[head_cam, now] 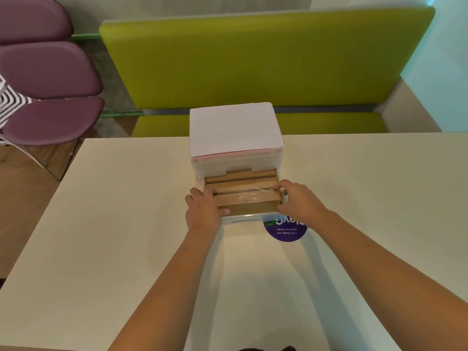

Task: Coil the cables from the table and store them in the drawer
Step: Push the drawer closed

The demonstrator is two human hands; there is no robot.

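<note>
A small translucent white drawer unit (235,138) stands at the far middle of the cream table (114,224). Its lower drawer (247,217) is pulled out toward me. Inside lie several brown cardboard boxes or dividers (243,184) set crosswise. My left hand (203,211) grips the left end of the front brown box (247,200). My right hand (296,201) holds its right end at the drawer's right wall. No cable is in sight.
A round purple sticker (286,231) lies on the table partly under the drawer front. A green bench (253,59) runs behind the table. Purple chairs (48,97) stand at the left, off the table's edge.
</note>
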